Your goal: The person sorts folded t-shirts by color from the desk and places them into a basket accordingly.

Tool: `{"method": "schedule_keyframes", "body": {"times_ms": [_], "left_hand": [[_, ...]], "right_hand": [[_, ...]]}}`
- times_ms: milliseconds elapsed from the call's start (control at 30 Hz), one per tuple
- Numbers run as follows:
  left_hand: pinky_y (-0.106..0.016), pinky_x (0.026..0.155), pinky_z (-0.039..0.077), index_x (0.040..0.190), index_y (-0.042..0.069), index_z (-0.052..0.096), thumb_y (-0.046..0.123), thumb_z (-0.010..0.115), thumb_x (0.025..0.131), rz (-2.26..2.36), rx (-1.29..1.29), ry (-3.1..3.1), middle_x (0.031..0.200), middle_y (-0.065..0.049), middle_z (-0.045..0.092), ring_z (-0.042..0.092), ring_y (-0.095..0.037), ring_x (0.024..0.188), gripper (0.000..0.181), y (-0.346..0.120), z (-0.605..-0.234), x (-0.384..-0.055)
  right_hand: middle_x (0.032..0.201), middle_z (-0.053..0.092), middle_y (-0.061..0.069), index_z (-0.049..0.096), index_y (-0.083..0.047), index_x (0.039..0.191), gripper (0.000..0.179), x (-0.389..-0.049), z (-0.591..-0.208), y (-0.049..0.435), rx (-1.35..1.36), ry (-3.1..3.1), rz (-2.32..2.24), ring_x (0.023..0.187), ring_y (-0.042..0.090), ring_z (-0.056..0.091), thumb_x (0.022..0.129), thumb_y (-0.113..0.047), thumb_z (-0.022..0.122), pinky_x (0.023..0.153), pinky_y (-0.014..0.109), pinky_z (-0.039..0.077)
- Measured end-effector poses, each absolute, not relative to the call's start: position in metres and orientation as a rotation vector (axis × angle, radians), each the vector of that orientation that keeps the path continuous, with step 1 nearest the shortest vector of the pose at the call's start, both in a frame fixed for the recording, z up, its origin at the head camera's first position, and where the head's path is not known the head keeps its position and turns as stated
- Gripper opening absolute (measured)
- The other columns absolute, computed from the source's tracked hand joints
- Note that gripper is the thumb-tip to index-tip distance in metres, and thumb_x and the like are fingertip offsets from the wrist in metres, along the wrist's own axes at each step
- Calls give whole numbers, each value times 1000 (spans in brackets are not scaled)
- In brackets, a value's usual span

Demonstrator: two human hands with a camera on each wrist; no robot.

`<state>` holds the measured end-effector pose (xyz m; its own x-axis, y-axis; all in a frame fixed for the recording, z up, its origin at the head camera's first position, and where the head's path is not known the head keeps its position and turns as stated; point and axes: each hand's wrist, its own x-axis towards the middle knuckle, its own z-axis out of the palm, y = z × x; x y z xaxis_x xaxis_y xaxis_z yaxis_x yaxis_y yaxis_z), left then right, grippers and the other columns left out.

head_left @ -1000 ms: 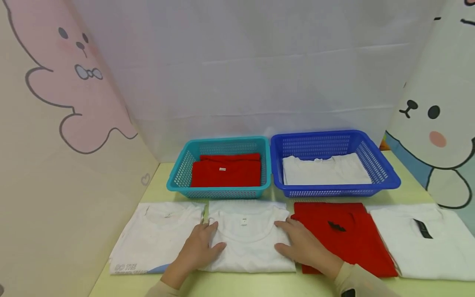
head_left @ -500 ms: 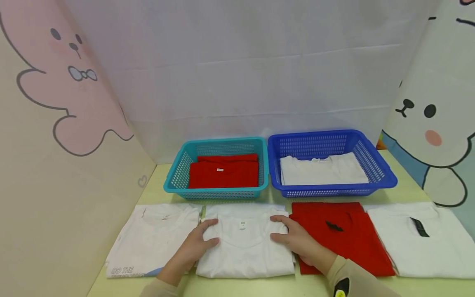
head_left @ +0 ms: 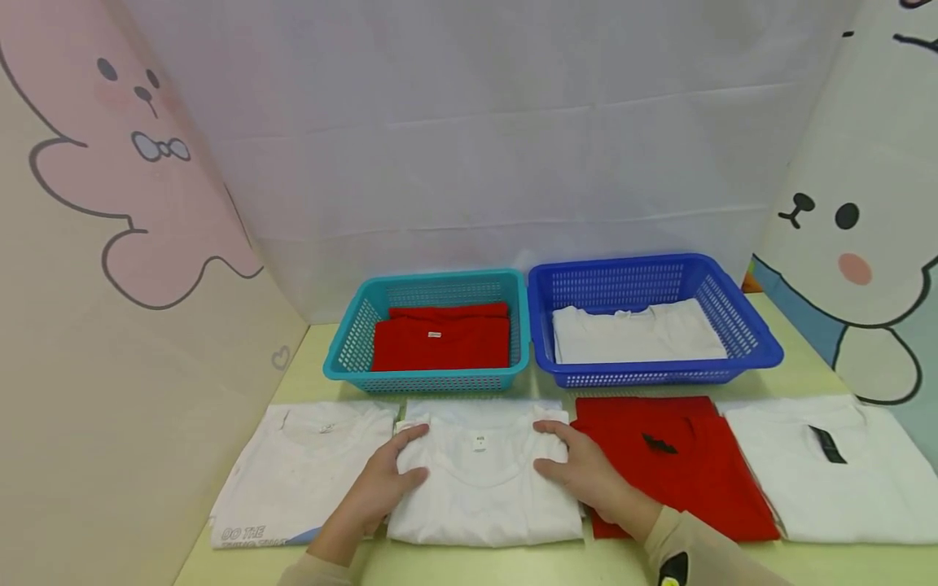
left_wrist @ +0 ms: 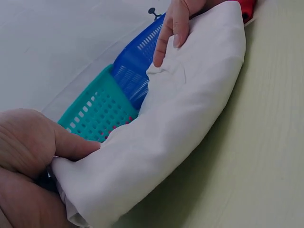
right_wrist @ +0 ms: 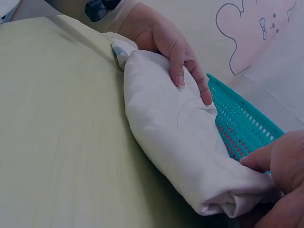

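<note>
A folded white T-shirt (head_left: 484, 513) with a small neck label lies at the front middle of the table. My left hand (head_left: 381, 482) grips its left side and my right hand (head_left: 595, 480) its right side. In the left wrist view, the left thumb lies on top of the shirt (left_wrist: 152, 147), with the other fingers curled at its edge. The right wrist view shows the right hand (right_wrist: 285, 166) pinching the opposite end of the cloth. What lies under the shirt is mostly hidden; a strip of white cloth (head_left: 479, 408) shows behind it.
Left lies a printed white T-shirt (head_left: 315, 472); right lie folded red shirts (head_left: 681, 480) and a white shirt (head_left: 843, 480). Behind stand a teal basket (head_left: 425, 381) holding red shirts and a blue basket (head_left: 659, 374) holding a white shirt. Walls enclose the table (head_left: 469, 566).
Both hands have gone from resting on the T-shirt's sides to gripping them. The shirt has shifted slightly toward the person and left. The head view has turned a little.
</note>
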<state>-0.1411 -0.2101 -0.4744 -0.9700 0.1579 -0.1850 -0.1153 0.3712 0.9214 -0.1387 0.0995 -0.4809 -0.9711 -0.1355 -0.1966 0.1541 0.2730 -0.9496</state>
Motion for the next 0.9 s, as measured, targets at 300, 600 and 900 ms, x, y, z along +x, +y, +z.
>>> {"method": "schedule_keyframes", "body": {"times_ms": [300, 600, 900], "left_hand": [[-44, 99, 41, 139, 33, 50, 7, 71, 86, 1591, 103, 2468, 145, -1, 43, 42, -26, 127, 63, -202, -444, -126], [-35, 77, 56, 145, 27, 41, 7, 65, 91, 1766, 266, 2268, 145, -9, 39, 57, -27, 110, 63, -178, -401, -112], [-37, 79, 55, 143, 36, 42, 7, 64, 91, 1835, 411, 2301, 134, -7, 49, 57, -26, 110, 63, -129, -377, -140]], "right_hand": [[128, 54, 10, 58, -27, 132, 56, -127, -447, 115, 3, 2383, -1694, 94, 23, 59, 81, -14, 78, 69, 38, 57], [145, 41, 14, 48, -31, 140, 64, -113, -405, 153, -46, 2460, -1599, 108, 29, 53, 83, -31, 76, 77, 35, 56], [153, 28, 20, 38, -28, 148, 72, -126, -367, 203, -136, 2653, -1477, 129, 41, 35, 86, -43, 70, 95, 56, 43]]}}
